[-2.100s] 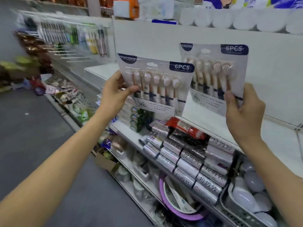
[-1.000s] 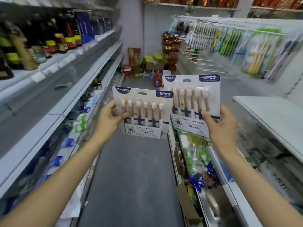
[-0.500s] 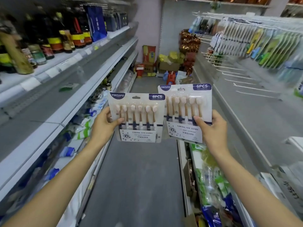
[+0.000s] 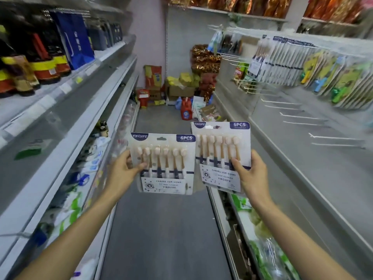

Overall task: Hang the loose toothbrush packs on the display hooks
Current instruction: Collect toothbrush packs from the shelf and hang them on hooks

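Two hands up, each pinching one pack. Left hand (image 4: 124, 170) grips left toothbrush pack (image 4: 163, 163) by side edge, thumb across front. Right hand (image 4: 251, 172) holds right toothbrush pack (image 4: 222, 156) likewise, slightly higher. Both packs upright, hang-holes on top. Bare display hooks (image 4: 298, 118) jut from right-hand panel, ahead and above, well apart. Right hand nearer, likely first.

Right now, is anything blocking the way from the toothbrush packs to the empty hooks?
Nothing visible. The toothbrush packs sit in open aisle air, and the bare display hooks stick out on the right, unobstructed.
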